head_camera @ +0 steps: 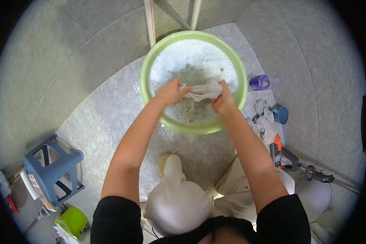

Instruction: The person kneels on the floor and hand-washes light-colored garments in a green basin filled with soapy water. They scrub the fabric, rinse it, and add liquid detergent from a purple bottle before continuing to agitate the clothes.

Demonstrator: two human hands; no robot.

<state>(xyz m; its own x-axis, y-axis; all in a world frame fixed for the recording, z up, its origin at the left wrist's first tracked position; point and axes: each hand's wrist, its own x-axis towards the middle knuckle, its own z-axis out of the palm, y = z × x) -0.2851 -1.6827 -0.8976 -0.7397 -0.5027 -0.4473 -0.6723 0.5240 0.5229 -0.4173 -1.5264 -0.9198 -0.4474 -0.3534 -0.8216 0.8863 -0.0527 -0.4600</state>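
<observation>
A large round light-green plastic basin (193,131) holds water topped with white suds. Above the water, a wet white cloth (202,91) is stretched between my two hands. My left hand (170,92) grips its left end, thumb pointing right. My right hand (224,99) holds the bunched right end near the basin's right side. The cloth looks somewhat twisted near my left hand and looser toward the right. Water and bubbles show beneath it.
Right of the basin are a purple-labelled bottle (259,82), crumpled white cloths (263,123) and a blue mug (280,115). A mop-like tool with a metal pole (311,172) lies lower right. A blue plastic stool (53,167) and a lime-green container (74,220) are at left.
</observation>
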